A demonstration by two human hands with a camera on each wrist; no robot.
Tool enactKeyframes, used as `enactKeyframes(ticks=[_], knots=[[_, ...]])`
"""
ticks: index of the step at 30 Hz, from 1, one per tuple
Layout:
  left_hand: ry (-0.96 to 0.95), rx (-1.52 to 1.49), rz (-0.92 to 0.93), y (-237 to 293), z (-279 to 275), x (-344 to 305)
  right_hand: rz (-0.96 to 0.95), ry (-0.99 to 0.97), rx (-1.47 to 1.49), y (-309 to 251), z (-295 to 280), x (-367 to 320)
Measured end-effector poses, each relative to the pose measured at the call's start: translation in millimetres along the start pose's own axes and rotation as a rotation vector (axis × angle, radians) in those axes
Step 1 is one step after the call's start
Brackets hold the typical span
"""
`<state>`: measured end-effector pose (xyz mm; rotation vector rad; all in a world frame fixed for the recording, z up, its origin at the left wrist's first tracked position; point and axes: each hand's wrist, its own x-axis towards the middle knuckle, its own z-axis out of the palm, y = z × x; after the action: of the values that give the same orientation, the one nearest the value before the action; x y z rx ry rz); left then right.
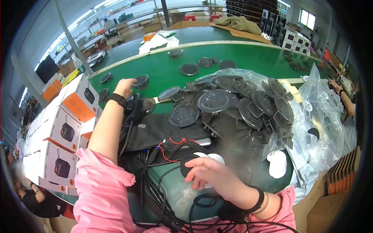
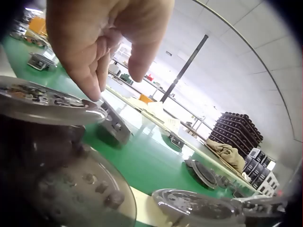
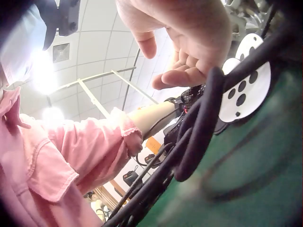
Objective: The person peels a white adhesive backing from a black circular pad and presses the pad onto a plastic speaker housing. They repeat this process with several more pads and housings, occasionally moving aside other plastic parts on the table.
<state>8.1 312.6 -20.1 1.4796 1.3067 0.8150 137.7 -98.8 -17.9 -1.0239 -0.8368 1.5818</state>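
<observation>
My left hand (image 1: 125,87) reaches over the green belt, fingers pointing down and thumb held apart. Its fingertips are right at the edge of a dark round plastic part (image 1: 141,80). In the left wrist view, that part (image 2: 115,124) stands tilted below the fingers, with another clear-rimmed disc (image 2: 47,106) nearer the camera. My right hand (image 1: 211,174) hovers low over the near work surface, fingers loosely bent around nothing. Beside it lie white oval pieces with black dots (image 3: 244,87), partly hidden by the hand in the head view.
A heap of dark round parts (image 1: 217,101) lies on clear plastic bags (image 1: 322,128). More discs (image 1: 189,69) lie on the green belt (image 1: 155,66). Printed boxes (image 1: 62,134) are stacked at left. Black cables (image 1: 163,206) and a mesh pouch (image 1: 167,130) lie before me.
</observation>
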Motion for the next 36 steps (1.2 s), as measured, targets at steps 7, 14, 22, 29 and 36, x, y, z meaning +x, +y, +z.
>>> enactKeyframes(ticks=[7,14,22,29,36], knots=[[-0.145,0.029,0.288,44,3,-70,-0.041,0.004,-0.011,1,1,-2],[-0.706,0.564,0.569,75,38,-212,-0.065,0.105,0.032,-1,5,-1],[-0.579,0.721,0.982,24,55,-291,-0.355,0.313,0.121,-6,-6,-3],[-0.468,0.744,0.857,-4,54,-310,-0.439,0.468,-0.7,4,-5,2],[-0.513,0.565,0.752,-5,51,-306,-0.245,0.521,-1.449,1,-7,-2]])
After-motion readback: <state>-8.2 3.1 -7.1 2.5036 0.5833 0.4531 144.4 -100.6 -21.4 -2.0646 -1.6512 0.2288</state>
